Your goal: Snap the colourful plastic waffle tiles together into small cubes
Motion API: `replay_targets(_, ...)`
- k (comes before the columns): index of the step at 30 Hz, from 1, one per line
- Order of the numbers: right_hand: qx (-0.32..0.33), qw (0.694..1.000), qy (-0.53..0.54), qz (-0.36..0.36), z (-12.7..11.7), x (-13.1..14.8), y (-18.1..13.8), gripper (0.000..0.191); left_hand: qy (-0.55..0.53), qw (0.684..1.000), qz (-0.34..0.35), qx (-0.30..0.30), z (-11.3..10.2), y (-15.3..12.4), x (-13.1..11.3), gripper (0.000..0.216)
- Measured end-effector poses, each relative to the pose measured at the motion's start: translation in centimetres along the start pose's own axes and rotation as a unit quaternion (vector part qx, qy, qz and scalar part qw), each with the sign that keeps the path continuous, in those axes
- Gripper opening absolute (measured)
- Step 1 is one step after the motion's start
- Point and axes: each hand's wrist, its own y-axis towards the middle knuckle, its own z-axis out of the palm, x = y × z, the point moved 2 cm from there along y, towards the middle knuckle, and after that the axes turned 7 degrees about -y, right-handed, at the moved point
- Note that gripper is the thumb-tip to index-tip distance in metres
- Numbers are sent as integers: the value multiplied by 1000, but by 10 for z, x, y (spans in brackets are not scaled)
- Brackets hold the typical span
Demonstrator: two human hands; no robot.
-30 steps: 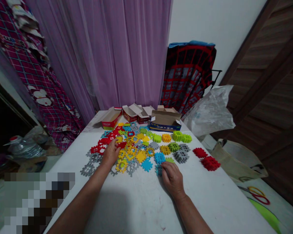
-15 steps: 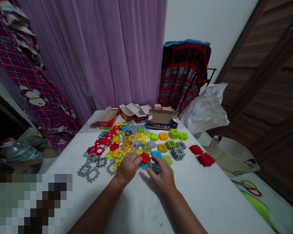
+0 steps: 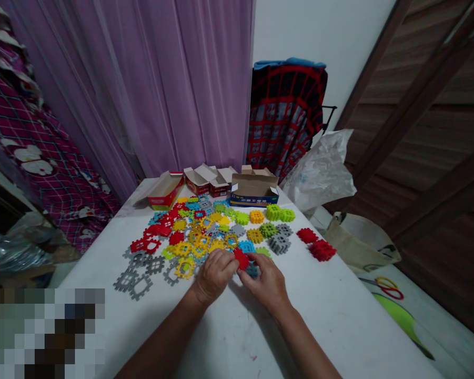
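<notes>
L hand (image 3: 215, 273), R hand (image 3: 266, 284) grip red tile (image 3: 241, 259); boxes (image 3: 254, 192) open.

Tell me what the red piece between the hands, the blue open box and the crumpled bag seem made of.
The red piece: likely moulded plastic with a smooth finish, judging by its even saturated colour and notched edges. The blue open box: printed cardboard, raw brown on its flaps. The crumpled bag: thin translucent plastic film, creased and slightly shiny.
</notes>
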Motion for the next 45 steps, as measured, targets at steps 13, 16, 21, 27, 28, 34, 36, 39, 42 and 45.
replay_targets(13, 94, 994, 26, 47, -22, -18, 12, 24, -45, 999, 18, -16, 12, 11, -10, 28)
replay_targets(16, 50, 996, -1, 80, -41, -55, 27, 32, -7, 999, -39, -29, 9, 0, -5, 44)
replay_targets(21, -27, 950, -192, 245, -88, -149, 72, 52, 46, 992, -110, -39, 0, -39, 6, 49)
replay_targets(27, 44, 894, -295, 333, -89, -194, 91, 54, 48, 986, -150, -52, 2, -56, 14, 48)
replay_targets(28, 45, 892, -302, 334, -86, -196, 91, 54, 45, 986, -152, -50, 2, -55, 14, 47)
replay_targets(34, 63, 886, -329, 321, -75, -196, 91, 54, 42, 985, -162, -36, 5, -55, 17, 46)
replay_targets(36, 78, 882, -335, 323, -75, -194, 93, 56, 40, 985, -163, -34, 6, -56, 18, 44)
replay_targets(39, 100, 870, -346, 336, -74, -192, 94, 58, 40, 986, -160, -29, 6, -56, 18, 40)
replay_targets(42, 121, 858, -355, 351, -74, -191, 96, 61, 36, 986, -160, -21, 6, -56, 18, 37)
replay_targets(45, 133, 854, -354, 357, -74, -189, 96, 61, 30, 987, -159, -18, 5, -56, 19, 37)
